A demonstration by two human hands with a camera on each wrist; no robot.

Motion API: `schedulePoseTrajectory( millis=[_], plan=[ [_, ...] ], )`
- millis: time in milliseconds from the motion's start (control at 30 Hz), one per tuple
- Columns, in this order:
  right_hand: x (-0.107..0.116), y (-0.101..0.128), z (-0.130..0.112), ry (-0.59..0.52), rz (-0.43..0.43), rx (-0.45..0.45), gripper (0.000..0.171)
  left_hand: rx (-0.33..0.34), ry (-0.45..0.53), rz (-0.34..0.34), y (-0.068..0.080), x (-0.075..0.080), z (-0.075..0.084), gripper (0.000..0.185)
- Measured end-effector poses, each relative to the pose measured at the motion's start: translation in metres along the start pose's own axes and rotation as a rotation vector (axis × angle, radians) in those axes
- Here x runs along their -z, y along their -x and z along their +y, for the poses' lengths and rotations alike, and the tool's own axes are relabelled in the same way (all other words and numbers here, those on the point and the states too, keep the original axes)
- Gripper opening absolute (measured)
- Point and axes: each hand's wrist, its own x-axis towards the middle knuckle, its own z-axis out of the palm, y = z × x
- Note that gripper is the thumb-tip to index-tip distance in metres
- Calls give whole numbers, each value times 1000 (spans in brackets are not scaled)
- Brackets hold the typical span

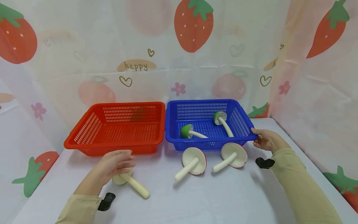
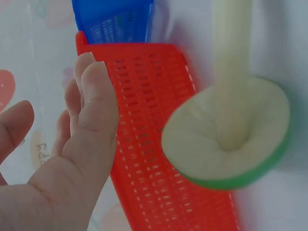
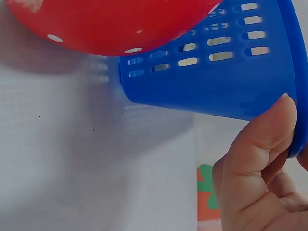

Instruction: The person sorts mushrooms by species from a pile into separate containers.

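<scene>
My right hand (image 1: 268,140) pinches the right rim of a blue basket (image 1: 207,104), thumb against its outside in the right wrist view. Inside that basket lie two green-capped toy mushrooms (image 1: 185,132). My left hand (image 1: 112,166) hovers in front of a red basket (image 1: 114,147), fingers extended and holding nothing. Below it lies a toy mushroom (image 1: 137,185) with a pale stem; the left wrist view shows the green edge of its cap (image 2: 226,183). Two red-capped toy mushrooms (image 1: 195,160) lie before the blue basket, pale undersides showing; the right wrist view catches one red cap (image 3: 115,29).
Both baskets stand side by side on a white table (image 1: 212,202), close to a fabric backdrop (image 1: 195,71) printed with strawberries and hearts. A second printed sheet (image 1: 316,102) hangs along the right edge. Black wrist bands (image 1: 106,201) sit at both sleeves.
</scene>
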Motion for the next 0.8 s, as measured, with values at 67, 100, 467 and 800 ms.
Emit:
schedulePoseTrajectory(
  millis=[67, 100, 467, 800],
  plan=[
    [0, 0, 0, 1, -2, 3, 17, -5, 16, 9, 1, 5, -4, 53],
    [0, 0, 0, -1, -2, 3, 17, -5, 24, 16, 2, 8, -6, 53],
    [1, 3, -1, -23, 3, -5, 18, 36, -4, 182, 2, 37, -20, 51],
    [0, 2, -1, -13, -1, -13, 17, 173, -21, 182, -2, 53, -45, 57]
  ],
)
